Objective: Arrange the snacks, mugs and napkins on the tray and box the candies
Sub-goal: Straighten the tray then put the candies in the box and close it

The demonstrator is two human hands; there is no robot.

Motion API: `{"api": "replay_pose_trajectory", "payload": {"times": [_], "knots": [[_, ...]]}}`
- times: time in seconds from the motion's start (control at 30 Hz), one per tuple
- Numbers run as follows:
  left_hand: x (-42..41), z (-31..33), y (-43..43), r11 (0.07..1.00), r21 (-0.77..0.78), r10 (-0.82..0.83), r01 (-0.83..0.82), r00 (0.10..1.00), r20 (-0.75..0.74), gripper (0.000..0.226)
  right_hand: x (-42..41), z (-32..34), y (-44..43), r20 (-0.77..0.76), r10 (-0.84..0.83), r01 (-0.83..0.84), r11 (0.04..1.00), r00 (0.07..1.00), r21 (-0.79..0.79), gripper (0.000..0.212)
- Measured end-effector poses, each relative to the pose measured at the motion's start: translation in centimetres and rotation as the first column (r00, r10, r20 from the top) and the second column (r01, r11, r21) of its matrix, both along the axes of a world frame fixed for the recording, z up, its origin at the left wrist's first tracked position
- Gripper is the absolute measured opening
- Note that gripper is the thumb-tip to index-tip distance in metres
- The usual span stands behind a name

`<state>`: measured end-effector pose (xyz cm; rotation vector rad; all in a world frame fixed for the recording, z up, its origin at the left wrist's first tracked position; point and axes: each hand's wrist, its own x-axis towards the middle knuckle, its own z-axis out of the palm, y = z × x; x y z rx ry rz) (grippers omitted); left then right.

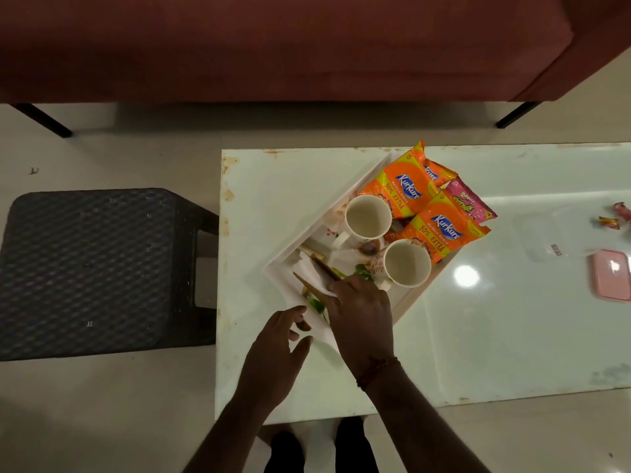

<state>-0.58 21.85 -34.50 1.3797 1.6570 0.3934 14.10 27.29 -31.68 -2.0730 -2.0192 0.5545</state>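
Note:
A white tray (pixel 278 264) sits turned diagonally on the glossy white table (pixel 273 186). It holds orange Kurkure packets (pixel 401 189), a pink snack packet (pixel 469 203) and two empty cream mugs (pixel 368 217) (pixel 407 263). White napkins (pixel 312 276) lie over the tray's near corner. My right hand (pixel 362 312) presses flat on the napkins. My left hand (pixel 280 339) touches a napkin edge just outside the tray, fingers spread. Wrapped candies (pixel 611 220) lie at the far right, near a clear box (pixel 539 233) and its pink lid (pixel 611 274).
A dark woven stool (pixel 92 271) stands left of the table. A red sofa (pixel 273 46) with black legs spans the back. A lamp glare shows on the table right of the tray.

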Motion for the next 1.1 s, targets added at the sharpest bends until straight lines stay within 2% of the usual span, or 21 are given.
{"api": "replay_pose_trajectory", "payload": {"times": [0.1,0.2,0.27,0.37,0.47,0.57,0.7,0.77,0.9,1.03,1.1], "knots": [[-0.7,0.2,0.9,0.998,0.005,0.059,-0.059,0.998,-0.005,0.042,0.2,0.4,-0.8,-0.049,-0.036,0.036,0.999,0.998,-0.002,0.035],[-1.5,0.4,2.1,0.987,0.018,0.159,-0.159,0.987,0.01,0.037,1.5,1.9,-2.2,-0.169,-0.157,0.164,0.986,0.973,0.025,0.043],[-1.9,0.5,3.0,0.959,0.009,0.281,-0.282,0.959,0.028,0.029,3.2,3.2,-3.4,-0.229,-0.223,0.249,0.964,0.948,0.09,0.04],[-1.8,0.3,3.6,0.872,-0.121,0.48,-0.474,0.877,0.025,0.025,7.0,4.7,-4.1,-0.296,-0.34,0.393,0.909,0.892,0.138,0.028],[-0.5,-0.2,3.0,0.837,-0.235,0.506,-0.494,0.862,-0.011,0.035,12.0,5.1,-2.4,-0.326,-0.443,0.512,0.842,0.835,0.167,0.024],[1.1,-0.7,1.9,0.813,-0.285,0.521,-0.507,0.853,-0.029,0.045,17.2,4.6,1.6,-0.347,-0.527,0.602,0.784,0.776,0.155,0.02],[2.9,-1.7,1.0,0.765,-0.329,0.584,-0.554,0.812,-0.01,0.043,22.8,3.3,8.5,-0.398,-0.618,0.694,0.716,0.677,0.068,0.023],[3.7,-2.3,0.8,0.714,-0.352,0.647,-0.605,0.762,0.004,0.041,24.8,2.3,12.2,-0.421,-0.625,0.674,0.737,0.657,-0.043,0.026],[4.6,-3.4,0.4,0.661,-0.336,0.715,-0.671,0.699,0.008,0.04,27.3,-0.3,18.8,-0.451,-0.581,0.512,0.813,0.678,-0.278,0.028],[4.9,-4.6,-0.1,0.566,-0.361,0.809,-0.741,0.583,0.073,0.035,27.9,-2.5,23.4,-0.497,-0.619,0.305,0.76,0.608,-0.574,0.034],[5.0,-5.2,-0.2,0.534,-0.378,0.835,-0.756,0.541,0.097,0.025,27.6,-3.4,24.9,-0.451,-0.593,0.186,0.719,0.668,-0.67,0.038]]}}
